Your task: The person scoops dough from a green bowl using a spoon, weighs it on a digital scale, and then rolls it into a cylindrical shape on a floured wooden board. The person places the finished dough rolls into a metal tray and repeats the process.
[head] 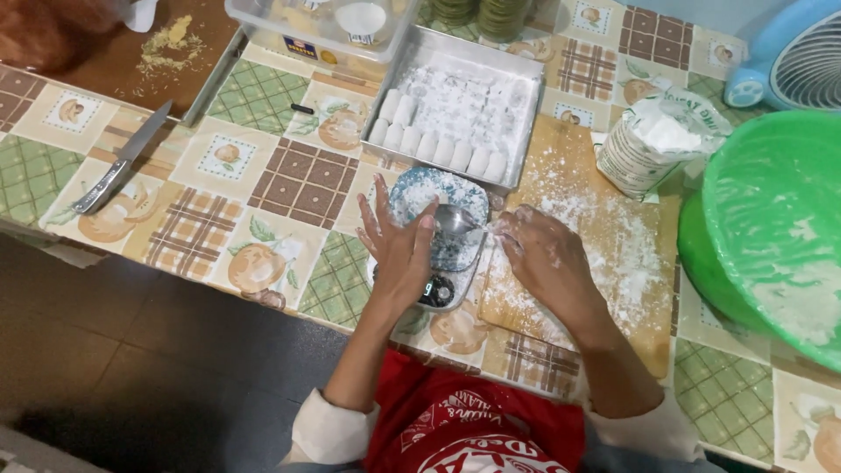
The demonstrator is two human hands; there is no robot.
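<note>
Red apron with white print, white rolled-up sleeves, flour-dusted hands

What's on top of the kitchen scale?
A floury round plate sits on the scale, with a metal spoon over it. The left hand covers the plate's left edge, so anything beneath it is hidden. The right hand touches the spoon.

A white paper bag with its top rolled open stands far right, just beside the green bowl; a small blue-and-yellow label sits on the far clear tub; the scale's dark screen glows near the left hand.
</note>
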